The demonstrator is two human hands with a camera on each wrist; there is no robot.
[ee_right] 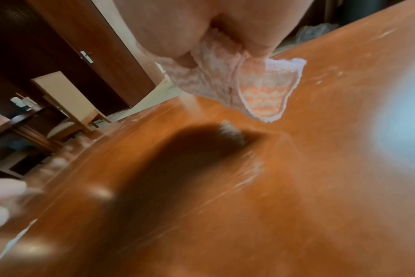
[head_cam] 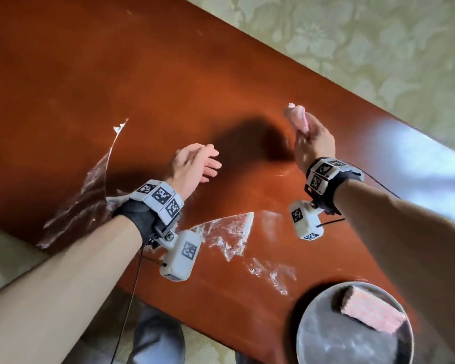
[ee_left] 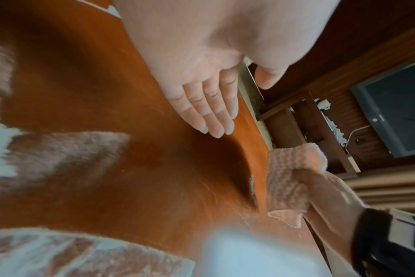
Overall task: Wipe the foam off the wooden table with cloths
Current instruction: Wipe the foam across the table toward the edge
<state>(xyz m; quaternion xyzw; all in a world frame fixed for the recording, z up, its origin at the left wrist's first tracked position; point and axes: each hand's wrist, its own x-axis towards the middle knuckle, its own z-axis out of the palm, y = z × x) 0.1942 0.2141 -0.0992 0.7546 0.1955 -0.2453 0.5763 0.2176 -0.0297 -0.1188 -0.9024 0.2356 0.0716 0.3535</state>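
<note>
Metal bowl (head_cam: 313, 334) holds seemingly one folded pink cloth (head_cam: 371, 310)

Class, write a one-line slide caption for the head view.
Right hand lifts a pink cloth above the foam-streaked table; left hand open.

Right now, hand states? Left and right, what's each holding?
Left hand: open, fingers straight, holding nothing, above the wooden table.
Right hand: closed around a pink cloth, lifted off the table.

Both bare forearms wear black wrist straps (head_cam: 135, 214) carrying white marker-printed blocks (head_cam: 160, 196), a white camera pod (head_cam: 180, 254) and thin black cables (head_cam: 126, 306).
</note>
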